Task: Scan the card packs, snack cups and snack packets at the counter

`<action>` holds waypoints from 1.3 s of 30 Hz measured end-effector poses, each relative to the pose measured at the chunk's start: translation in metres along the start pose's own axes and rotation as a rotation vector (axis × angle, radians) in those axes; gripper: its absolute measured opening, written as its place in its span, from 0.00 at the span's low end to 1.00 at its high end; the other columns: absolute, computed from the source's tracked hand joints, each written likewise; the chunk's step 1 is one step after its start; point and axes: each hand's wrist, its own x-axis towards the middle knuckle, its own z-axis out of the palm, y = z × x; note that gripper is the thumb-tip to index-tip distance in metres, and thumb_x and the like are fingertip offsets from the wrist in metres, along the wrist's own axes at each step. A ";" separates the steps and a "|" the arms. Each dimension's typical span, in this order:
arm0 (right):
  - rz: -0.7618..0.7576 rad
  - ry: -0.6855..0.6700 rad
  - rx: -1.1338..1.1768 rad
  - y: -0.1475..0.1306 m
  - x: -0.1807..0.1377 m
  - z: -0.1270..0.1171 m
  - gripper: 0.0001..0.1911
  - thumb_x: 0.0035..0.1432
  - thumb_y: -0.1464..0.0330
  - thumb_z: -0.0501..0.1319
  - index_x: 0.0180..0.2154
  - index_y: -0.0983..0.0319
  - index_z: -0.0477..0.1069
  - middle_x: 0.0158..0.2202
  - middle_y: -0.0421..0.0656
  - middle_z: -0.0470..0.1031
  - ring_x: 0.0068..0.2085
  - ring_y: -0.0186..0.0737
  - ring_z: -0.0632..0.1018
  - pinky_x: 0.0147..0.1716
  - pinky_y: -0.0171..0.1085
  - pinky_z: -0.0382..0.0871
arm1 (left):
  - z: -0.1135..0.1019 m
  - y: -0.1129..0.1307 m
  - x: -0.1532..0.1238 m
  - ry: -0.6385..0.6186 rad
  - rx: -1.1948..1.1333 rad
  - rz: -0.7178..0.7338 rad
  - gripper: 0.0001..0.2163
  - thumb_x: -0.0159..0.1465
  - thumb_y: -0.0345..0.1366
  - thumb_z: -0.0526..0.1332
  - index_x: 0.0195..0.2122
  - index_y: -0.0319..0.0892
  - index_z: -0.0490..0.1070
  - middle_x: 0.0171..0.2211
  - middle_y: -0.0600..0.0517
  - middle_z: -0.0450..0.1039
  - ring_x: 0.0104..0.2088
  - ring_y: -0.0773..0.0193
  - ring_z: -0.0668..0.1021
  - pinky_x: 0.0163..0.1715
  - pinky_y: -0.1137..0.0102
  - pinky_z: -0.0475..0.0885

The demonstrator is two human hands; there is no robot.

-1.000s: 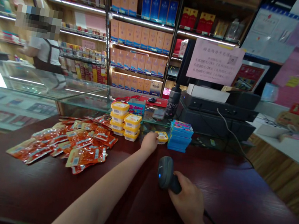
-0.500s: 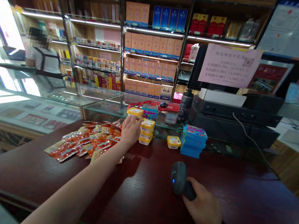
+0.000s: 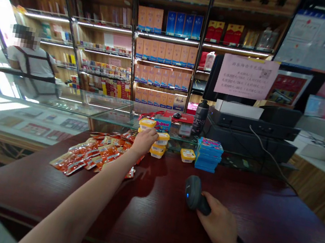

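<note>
While my right hand (image 3: pixel 218 221) clasps the dark scanner (image 3: pixel 193 190), my left hand (image 3: pixel 144 141) is at the stacked yellow tubs (image 3: pixel 158 149), whether gripping I cannot tell, orange packets (image 3: pixel 89 154) nearby.

Left hand (image 3: pixel 145 140) partly covering stacked yellow tubs (image 3: pixel 157 153); right hand (image 3: pixel 220 221) gripping barcode scanner (image 3: pixel 193 192); orange packets (image 3: pixel 81 153) lying on desk (image 3: pixel 150 228).

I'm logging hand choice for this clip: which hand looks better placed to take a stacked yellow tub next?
Probably the left hand: it is right at the stacked yellow tubs and shows no tool, while the right hand grips the scanner, farther from them.
</note>
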 end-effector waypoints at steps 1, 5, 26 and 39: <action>0.000 0.001 -0.002 0.000 0.000 0.000 0.16 0.54 0.67 0.57 0.46 0.54 0.70 0.41 0.39 0.78 0.36 0.41 0.79 0.32 0.37 0.69 | -0.001 0.006 -0.007 -0.010 -0.012 -0.040 0.07 0.64 0.35 0.54 0.37 0.43 0.70 0.41 0.46 0.71 0.43 0.58 0.73 0.39 0.67 0.66; -0.002 -0.001 0.000 0.000 0.000 -0.001 0.16 0.53 0.67 0.57 0.46 0.54 0.70 0.42 0.40 0.78 0.37 0.41 0.79 0.32 0.37 0.69 | 0.005 0.032 -0.049 -0.030 -0.109 -0.228 0.09 0.66 0.38 0.50 0.40 0.43 0.68 0.40 0.48 0.70 0.36 0.62 0.75 0.33 0.70 0.66; 0.255 -0.530 0.967 -0.053 0.013 -0.050 0.24 0.43 0.57 0.67 0.39 0.64 0.69 0.17 0.32 0.64 0.16 0.27 0.63 0.15 0.29 0.57 | 0.039 0.035 -0.104 0.125 -0.504 -0.444 0.08 0.62 0.40 0.57 0.37 0.45 0.72 0.38 0.52 0.72 0.36 0.65 0.74 0.34 0.73 0.67; 0.154 -0.499 0.825 -0.052 0.010 -0.046 0.23 0.46 0.56 0.65 0.41 0.64 0.70 0.23 0.38 0.72 0.19 0.31 0.68 0.19 0.32 0.61 | 0.037 0.037 -0.105 0.113 -0.471 -0.435 0.08 0.63 0.41 0.56 0.39 0.45 0.72 0.39 0.52 0.73 0.35 0.66 0.74 0.33 0.73 0.66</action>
